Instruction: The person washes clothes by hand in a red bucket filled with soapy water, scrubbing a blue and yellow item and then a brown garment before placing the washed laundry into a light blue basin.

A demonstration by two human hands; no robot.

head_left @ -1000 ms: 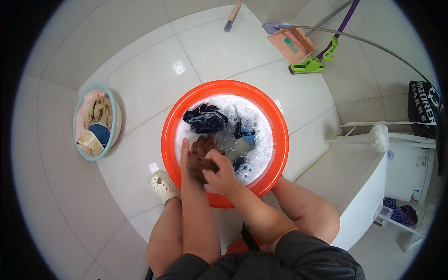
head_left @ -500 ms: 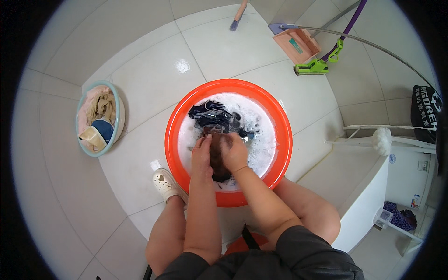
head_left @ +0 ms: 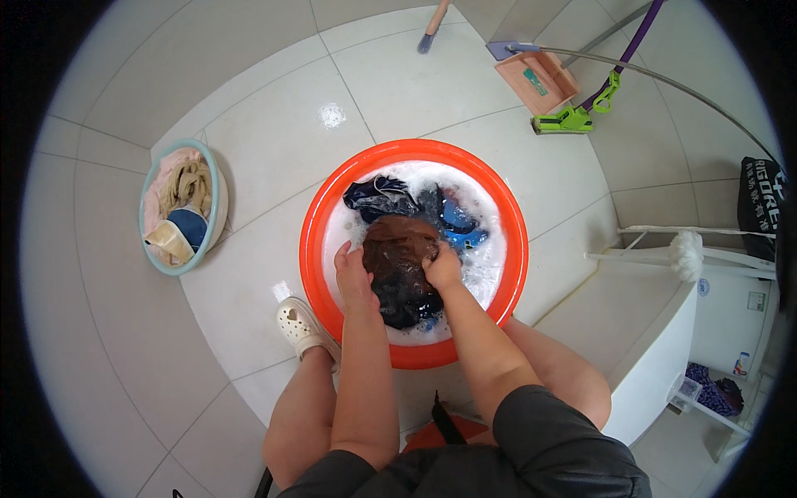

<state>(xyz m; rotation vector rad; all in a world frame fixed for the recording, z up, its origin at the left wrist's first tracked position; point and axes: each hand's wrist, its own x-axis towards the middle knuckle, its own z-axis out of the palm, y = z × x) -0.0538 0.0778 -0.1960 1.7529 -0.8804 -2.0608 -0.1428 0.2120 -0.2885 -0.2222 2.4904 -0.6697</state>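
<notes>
Centrally placed: one round red basin, standing on the pale tiled floor, filled with water and white suds.

Contents of basin: one brown cloth, wet, spread at the middle of the basin between the two hands, its lower part darker; one navy garment, bunched beyond the cloth toward the upper left; one bright blue piece, partly sunk in the suds toward the upper right.

Left hand: at the cloth's left edge, partly open, fingers loosely spread and pointing away from the wearer; whether it grips the fabric cannot be told. Right hand: at the cloth's right edge, thumb and fingers closed on the fabric.

Left of the red basin, well apart: one light blue basin, holding pink fabric, beige fabric, a dark blue piece and a cream piece.

Near the red basin's lower left: one cream clog, perforated, worn on the person's foot.

Far side: one brush with a pink handle; one pink dustpan; one mop, green head, purple pole.

Right side: one white fluffy item; one black bag with white print.
</notes>
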